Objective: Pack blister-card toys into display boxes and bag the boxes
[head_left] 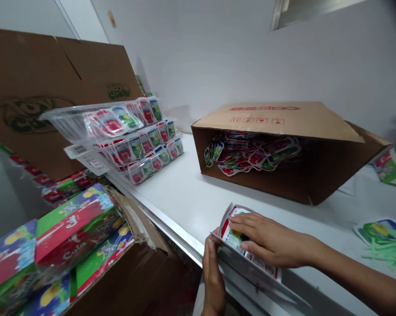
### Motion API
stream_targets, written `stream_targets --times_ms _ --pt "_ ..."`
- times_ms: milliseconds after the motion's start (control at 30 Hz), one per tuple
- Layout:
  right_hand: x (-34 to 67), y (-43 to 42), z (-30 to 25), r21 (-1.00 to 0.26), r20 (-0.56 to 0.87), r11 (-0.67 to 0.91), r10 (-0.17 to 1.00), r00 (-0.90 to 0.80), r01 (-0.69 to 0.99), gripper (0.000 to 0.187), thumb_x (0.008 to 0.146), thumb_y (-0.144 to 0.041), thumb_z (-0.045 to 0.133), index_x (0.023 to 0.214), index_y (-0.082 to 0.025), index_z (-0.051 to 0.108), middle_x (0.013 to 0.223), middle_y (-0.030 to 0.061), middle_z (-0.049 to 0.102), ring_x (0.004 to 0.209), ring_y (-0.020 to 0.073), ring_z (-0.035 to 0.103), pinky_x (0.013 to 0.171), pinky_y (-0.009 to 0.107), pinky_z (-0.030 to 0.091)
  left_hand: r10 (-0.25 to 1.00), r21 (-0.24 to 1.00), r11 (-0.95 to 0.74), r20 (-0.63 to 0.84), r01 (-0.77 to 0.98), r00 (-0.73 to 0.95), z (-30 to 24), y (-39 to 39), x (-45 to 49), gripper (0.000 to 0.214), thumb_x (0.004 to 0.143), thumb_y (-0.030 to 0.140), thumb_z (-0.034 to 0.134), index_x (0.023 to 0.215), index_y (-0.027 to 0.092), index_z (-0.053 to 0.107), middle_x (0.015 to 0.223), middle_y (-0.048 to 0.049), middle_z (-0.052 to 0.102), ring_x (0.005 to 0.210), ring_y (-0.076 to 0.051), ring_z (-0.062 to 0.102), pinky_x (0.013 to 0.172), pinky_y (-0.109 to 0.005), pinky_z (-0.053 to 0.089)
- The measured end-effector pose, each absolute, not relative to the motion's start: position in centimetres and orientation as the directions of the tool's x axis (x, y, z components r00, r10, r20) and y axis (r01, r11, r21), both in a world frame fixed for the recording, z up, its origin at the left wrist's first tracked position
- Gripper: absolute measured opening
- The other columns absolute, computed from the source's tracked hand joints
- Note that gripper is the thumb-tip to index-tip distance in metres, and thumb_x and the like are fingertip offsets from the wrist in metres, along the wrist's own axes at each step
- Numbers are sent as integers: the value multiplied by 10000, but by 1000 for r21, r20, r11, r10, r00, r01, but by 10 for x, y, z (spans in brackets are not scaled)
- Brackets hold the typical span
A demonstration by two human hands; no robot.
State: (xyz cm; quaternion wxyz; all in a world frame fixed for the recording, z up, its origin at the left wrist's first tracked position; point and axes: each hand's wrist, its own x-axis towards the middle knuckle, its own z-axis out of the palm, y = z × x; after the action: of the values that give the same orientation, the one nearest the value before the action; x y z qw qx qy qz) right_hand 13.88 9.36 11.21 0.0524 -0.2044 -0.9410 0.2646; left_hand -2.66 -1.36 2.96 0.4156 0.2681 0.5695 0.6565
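While my left hand (213,275) holds the small box (245,268) by its edge, I should press evenly the packets (231,236) beneath my flat, outstretched right hand (270,239).

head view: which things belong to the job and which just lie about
Likely in the job:
- card box held by left hand
- packets under right hand
- tipped carton of similar packets
- stacked plastic trays

Seemingly lying about:
- cola boxes, lower left
- pale green strips, far right

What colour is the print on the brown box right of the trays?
The print is red, best seen in the head view.
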Motion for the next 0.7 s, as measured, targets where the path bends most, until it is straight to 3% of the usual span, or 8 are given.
stream_targets --times_ms 200,367,500,600,700 --pt "122 97 103 -479 -74 801 371 -926 360 491 947 -460 434 1398 -271 476 1500 101 417 1341 348 383 1080 562 273 876 975 -56 -57 -217 -478 30 -13 -25 567 872 614 450 1180 174 632 1246 -121 636 1216 -312 544 1047 -423 435" --pt "118 94 97 -482 -79 799 369 -926 360 429 939 -443 438 1301 -251 562 1414 101 519 1276 340 439 1058 557 285 893 971 22 -126 -238 -431 5 -7 -38 693 682 713 599 1107 172 681 1208 -145 655 1168 -368 573 985 -464 491" --pt "117 95 96 -477 -80 803 364 -928 357 453 943 -441 426 1323 -227 547 1434 126 492 1295 348 421 1069 567 268 868 979 59 -147 -197 -474 -10 -2 -45 601 619 654 694 1021 208 719 1197 -129 667 1193 -373 552 1005 -467 478" --pt "121 96 97 -488 -59 805 355 -933 337 490 921 -432 478 1372 -242 501 1445 124 477 1307 332 417 1096 553 253 835 965 81 -202 -250 -512 -9 0 -44 571 680 707 614 901 194 733 1077 -140 705 1092 -361 609 932 -461 516" --pt "126 96 98 -495 16 803 389 -921 331 558 885 -438 550 1399 -233 472 1442 132 472 1314 305 420 1141 524 210 845 938 94 -252 -334 -472 4 1 -40 606 808 700 480 964 163 711 1035 -141 713 988 -327 655 845 -435 542"
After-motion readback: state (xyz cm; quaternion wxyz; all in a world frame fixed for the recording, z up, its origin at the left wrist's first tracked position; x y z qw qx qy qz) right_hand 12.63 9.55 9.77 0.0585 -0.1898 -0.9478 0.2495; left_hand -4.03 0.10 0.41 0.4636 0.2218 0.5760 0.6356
